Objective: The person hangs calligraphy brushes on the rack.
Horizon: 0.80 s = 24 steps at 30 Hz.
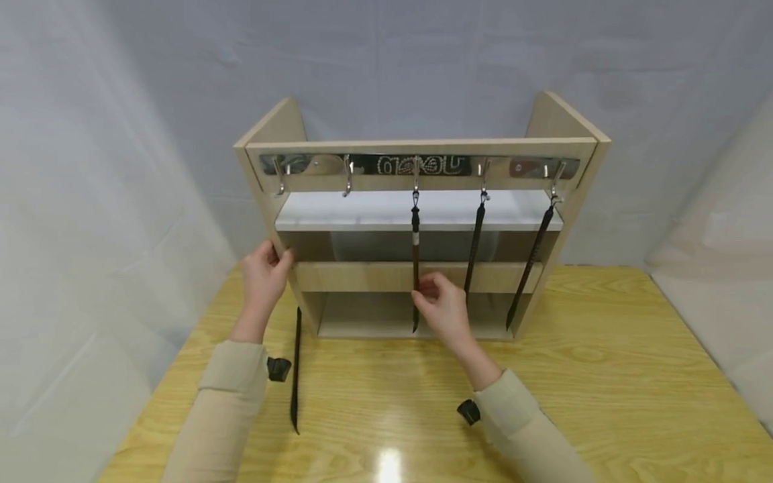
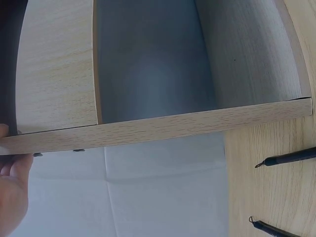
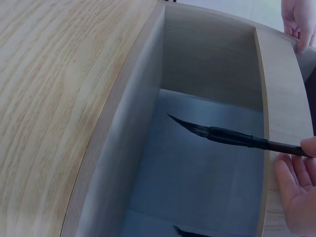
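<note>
A calligraphy brush hangs tip-down by its loop from the middle hook. My right hand pinches its lower handle between thumb and fingers; the right wrist view shows its dark, pointed bristles in front of the shelf's lower compartment. My left hand grips the left side panel of the small wooden shelf, thumb and fingers on either side of its edge. Two more brushes hang from the hooks to the right, the nearer brush partly behind my right hand and the outer brush at the far right.
A metal hook rail runs across the shelf's top front, with bare hooks at the left. Beside the shelf, a dark brush lies on the wooden table; the left wrist view shows a second lying brush. Pale sheeting surrounds the table.
</note>
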{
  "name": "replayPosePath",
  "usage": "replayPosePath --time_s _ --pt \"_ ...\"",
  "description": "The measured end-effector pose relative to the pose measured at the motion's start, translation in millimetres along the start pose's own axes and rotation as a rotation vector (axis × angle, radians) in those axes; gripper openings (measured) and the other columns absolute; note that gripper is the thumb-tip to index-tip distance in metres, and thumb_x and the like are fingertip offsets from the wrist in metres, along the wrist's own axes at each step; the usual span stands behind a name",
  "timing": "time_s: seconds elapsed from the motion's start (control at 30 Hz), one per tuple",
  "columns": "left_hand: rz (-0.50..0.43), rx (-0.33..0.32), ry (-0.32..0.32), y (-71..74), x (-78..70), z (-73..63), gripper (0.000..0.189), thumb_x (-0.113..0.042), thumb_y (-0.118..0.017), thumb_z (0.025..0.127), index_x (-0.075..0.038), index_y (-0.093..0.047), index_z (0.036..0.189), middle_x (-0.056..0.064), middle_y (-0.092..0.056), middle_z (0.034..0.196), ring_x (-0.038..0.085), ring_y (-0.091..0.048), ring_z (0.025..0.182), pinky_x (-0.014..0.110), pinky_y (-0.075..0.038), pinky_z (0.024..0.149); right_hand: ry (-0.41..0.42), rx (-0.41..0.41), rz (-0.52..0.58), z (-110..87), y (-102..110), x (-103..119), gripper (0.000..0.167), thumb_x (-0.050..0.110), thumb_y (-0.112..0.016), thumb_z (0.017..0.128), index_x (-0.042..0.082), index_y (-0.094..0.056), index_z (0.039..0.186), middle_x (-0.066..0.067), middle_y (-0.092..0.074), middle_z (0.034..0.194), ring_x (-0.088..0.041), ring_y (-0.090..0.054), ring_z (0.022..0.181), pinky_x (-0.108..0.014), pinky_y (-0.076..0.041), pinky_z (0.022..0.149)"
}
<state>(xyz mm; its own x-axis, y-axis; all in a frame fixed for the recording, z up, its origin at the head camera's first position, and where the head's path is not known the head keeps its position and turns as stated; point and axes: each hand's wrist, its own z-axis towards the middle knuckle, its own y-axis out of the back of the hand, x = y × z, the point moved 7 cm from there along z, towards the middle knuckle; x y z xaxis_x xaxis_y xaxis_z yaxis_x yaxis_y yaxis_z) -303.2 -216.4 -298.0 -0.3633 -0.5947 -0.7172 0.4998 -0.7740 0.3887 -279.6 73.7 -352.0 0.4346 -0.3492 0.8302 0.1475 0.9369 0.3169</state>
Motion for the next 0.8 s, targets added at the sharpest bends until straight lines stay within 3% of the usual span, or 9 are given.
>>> replayPosePath --time_s 0.33,0.43,0.57,0.7,0.8 --pt "-0.010 0.002 -0.011 0.3 -1.3 0.1 0.011 -0.002 -0.055 0.082 0.009 -0.056 0.078 0.022 -0.061 0.072 0.007 -0.050 0.058 0.009 -0.038 0.048 -0.003 -0.033 0.045 -7.6 10 -3 0.015 0.000 -0.063 0.077 -0.002 -0.059 0.092 -0.013 -0.061 0.088 -0.022 -0.060 0.083 -0.028 -0.050 0.069" --pt "0.001 -0.008 -0.030 0.5 -2.5 0.8 0.011 -0.002 -0.056 0.082 0.008 -0.056 0.076 0.021 -0.060 0.069 0.010 -0.051 0.057 0.010 -0.037 0.047 0.008 -0.053 0.046 -15.0 22 16 0.015 -0.003 -0.062 0.078 -0.005 -0.058 0.092 -0.017 -0.061 0.089 -0.026 -0.059 0.084 -0.033 -0.050 0.070" --pt "-0.012 -0.015 -0.035 1.1 -2.3 1.6 0.012 -0.001 -0.056 0.081 0.008 -0.054 0.073 0.021 -0.059 0.068 0.005 -0.048 0.055 0.010 -0.036 0.046 0.012 -0.075 0.041 -24.4 38 36 0.016 -0.007 -0.061 0.078 -0.010 -0.057 0.093 -0.023 -0.060 0.089 -0.031 -0.060 0.082 -0.036 -0.050 0.070" --pt "-0.028 -0.005 -0.022 0.6 -1.6 1.0 0.011 0.000 -0.055 0.082 0.008 -0.054 0.074 0.022 -0.059 0.069 0.000 -0.047 0.055 0.010 -0.037 0.046 0.092 -0.143 0.054 -29.4 55 24 0.015 -0.005 -0.063 0.077 -0.007 -0.059 0.091 -0.018 -0.061 0.086 -0.027 -0.061 0.077 -0.026 -0.050 0.067" --pt "-0.027 0.005 -0.008 -0.3 -0.4 0.2 0.011 -0.001 -0.055 0.082 0.009 -0.056 0.078 0.022 -0.060 0.071 0.000 -0.049 0.057 0.010 -0.039 0.047 0.196 -0.237 0.080 -33.7 72 20 0.014 -0.006 -0.064 0.076 -0.007 -0.060 0.089 -0.017 -0.062 0.084 -0.020 -0.061 0.075 -0.019 -0.049 0.065"
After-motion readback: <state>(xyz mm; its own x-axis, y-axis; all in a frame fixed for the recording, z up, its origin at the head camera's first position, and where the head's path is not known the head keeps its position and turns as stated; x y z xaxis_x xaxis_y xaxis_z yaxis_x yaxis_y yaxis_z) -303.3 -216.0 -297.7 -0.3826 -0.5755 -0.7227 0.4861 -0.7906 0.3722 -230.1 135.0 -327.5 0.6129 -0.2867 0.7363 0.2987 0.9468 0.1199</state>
